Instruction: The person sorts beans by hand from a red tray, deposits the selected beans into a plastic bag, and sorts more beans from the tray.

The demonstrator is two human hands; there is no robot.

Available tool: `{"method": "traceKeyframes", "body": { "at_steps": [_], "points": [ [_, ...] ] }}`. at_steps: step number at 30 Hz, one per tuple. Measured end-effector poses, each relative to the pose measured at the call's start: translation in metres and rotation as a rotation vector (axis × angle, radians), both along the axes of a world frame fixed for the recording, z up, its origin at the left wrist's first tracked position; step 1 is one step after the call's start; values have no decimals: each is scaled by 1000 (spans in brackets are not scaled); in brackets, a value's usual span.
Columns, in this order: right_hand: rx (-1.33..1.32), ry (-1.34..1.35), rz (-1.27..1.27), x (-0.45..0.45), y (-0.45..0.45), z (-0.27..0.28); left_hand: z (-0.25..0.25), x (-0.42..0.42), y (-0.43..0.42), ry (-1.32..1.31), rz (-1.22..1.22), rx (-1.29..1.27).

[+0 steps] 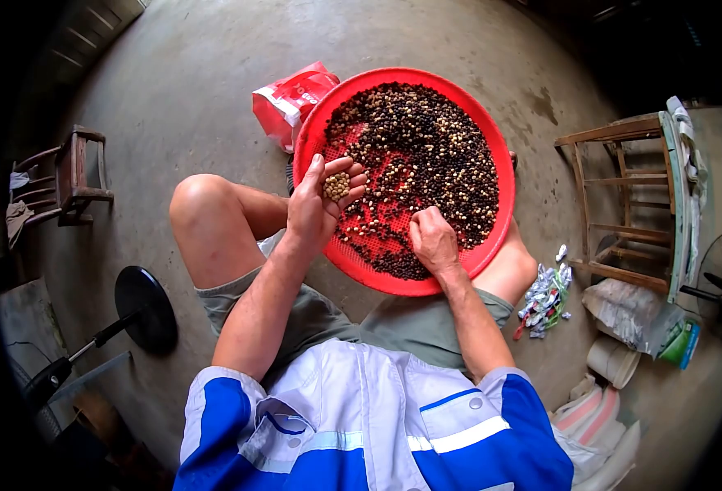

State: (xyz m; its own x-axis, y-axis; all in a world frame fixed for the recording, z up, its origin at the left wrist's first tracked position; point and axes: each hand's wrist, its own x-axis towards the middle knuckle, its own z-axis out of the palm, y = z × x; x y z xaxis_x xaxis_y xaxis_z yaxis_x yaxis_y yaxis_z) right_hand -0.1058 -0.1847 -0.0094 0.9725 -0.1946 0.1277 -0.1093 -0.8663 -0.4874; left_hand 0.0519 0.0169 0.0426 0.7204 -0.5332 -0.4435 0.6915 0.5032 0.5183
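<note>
A round red perforated tray (508, 176) rests across my lap, spread with dark and pale round beans (414, 123). My left hand (318, 196) is palm up over the tray's left side, its cupped fingers holding a small pile of pale beans (336, 186). Low over the beans at the tray's near side, my right hand (435, 241) has its fingers curled together in a pinch. Whatever may be between those fingertips is hidden. Red mesh shows through where the beans lie thin, between my two hands.
Behind the tray's left rim stands a red and white bag (283, 106). Crumpled wrappers (546, 299) lie on the floor by my right knee. A wooden frame (623, 196), a white bucket (613, 362) and sacks (590, 421) are at right. A wooden chair (74, 176) and a black round base (146, 311) stand left.
</note>
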Motion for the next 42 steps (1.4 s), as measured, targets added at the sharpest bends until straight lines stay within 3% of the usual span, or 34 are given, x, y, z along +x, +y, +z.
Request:
{"method": "traceKeyframes", "body": {
  "at_steps": [5,12,18,33,38,42],
  "points": [
    [199,-60,-208,-13,-27,9,-3,-1,-1,16,20,7],
    [287,66,-264,-45,-42,19,-4,-4,-4,4,-18,28],
    [132,-4,-120,-51,-34,1,-7,-4,-2,-5,-36,37],
    [16,160,-138,-47,-25,5,-7,-4,-2,-20,-45,39],
    [165,-7,-228,-38,-22,14,-11,-9,-4,13,-82,57],
    [281,-106,-201,-5,15,64,-17,-20,-10,90,-198,62]
  ]
}}
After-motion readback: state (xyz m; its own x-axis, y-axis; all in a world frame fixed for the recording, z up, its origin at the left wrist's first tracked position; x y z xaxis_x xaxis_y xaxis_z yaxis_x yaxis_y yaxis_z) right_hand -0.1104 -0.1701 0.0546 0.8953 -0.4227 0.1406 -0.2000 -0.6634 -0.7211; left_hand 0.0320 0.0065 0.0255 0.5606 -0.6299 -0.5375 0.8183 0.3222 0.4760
